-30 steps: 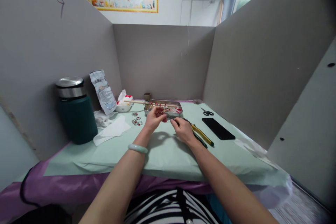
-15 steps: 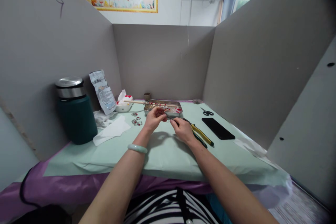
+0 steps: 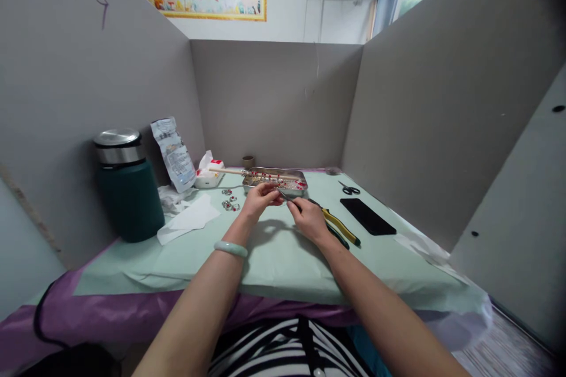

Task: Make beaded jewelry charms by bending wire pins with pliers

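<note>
Over the middle of the table, my left hand point(image 3: 262, 199) is closed in a pinch on something too small to make out. Close on its right, my right hand point(image 3: 306, 218) is wrapped around a thin dark pointed tool point(image 3: 283, 194), perhaps tweezers; its tip reaches the left fingertips. Pliers with yellow and green handles point(image 3: 339, 227) lie just beside and partly behind the right hand. Past the hands stands a metal tray point(image 3: 304, 176) of small red and silver beads, with a beaded wooden stick point(image 3: 227, 172) across it. Several red-and-silver bead pieces point(image 3: 230, 205) lie to the left.
On the left are a green thermos point(image 3: 128, 200), a foil pouch point(image 3: 173, 156), a tissue pack point(image 3: 210, 174) and white paper point(image 3: 190, 221). Scissors point(image 3: 350, 190) and a black phone point(image 3: 368, 216) lie on the right. Grey partitions point(image 3: 276, 100) enclose three sides.
The left fingers have shifted slightly at the tool's tip. Otherwise both hands and the things on the table stay where they were.
</note>
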{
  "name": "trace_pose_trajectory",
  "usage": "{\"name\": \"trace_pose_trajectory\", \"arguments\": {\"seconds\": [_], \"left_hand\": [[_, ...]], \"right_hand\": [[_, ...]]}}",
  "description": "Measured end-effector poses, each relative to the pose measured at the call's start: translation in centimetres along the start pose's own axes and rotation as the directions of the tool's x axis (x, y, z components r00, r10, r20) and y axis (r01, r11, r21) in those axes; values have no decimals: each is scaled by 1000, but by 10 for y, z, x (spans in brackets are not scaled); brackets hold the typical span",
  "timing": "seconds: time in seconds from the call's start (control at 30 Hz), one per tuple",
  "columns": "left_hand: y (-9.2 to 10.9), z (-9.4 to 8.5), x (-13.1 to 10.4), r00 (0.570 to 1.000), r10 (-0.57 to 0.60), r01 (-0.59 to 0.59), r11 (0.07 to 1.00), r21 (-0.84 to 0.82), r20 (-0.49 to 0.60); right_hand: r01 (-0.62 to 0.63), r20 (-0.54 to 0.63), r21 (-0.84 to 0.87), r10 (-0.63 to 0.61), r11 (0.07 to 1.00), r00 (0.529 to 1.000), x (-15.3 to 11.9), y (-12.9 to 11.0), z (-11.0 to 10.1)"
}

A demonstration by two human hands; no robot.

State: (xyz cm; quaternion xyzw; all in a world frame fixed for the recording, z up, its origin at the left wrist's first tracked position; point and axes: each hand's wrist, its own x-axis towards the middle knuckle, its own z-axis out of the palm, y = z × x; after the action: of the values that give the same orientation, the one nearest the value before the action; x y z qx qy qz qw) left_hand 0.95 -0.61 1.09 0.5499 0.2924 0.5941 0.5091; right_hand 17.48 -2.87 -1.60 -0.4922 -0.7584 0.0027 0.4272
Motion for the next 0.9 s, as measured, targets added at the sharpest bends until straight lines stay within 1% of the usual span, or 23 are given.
{"name": "trace_pose_trajectory", "arguments": {"seconds": [0.1, 0.2, 0.3, 0.67, 0.9], "left_hand": [[1, -3, -1, 994, -98, 99, 995, -24, 47], [2, -4, -2, 989, -143, 146, 987, -66, 45], [3, -4, -2, 989, -145, 147, 986, -78, 30], [1, -2, 0, 992, -117, 117, 993, 5, -55], [1, -1, -2, 991, -122, 120, 992, -47, -46]], "right_hand": [[-1, 1, -9, 1, 1000, 1000, 0, 0, 0], [5, 0, -3, -5, 1000, 1000, 0, 0, 0], [4, 1, -2, -4, 1000, 1000, 0, 1, 1], [-13, -16, -73, 12, 997, 1000, -2, 0, 0], [-9, 4, -12, 9, 1000, 1000, -1, 0, 2]]}}
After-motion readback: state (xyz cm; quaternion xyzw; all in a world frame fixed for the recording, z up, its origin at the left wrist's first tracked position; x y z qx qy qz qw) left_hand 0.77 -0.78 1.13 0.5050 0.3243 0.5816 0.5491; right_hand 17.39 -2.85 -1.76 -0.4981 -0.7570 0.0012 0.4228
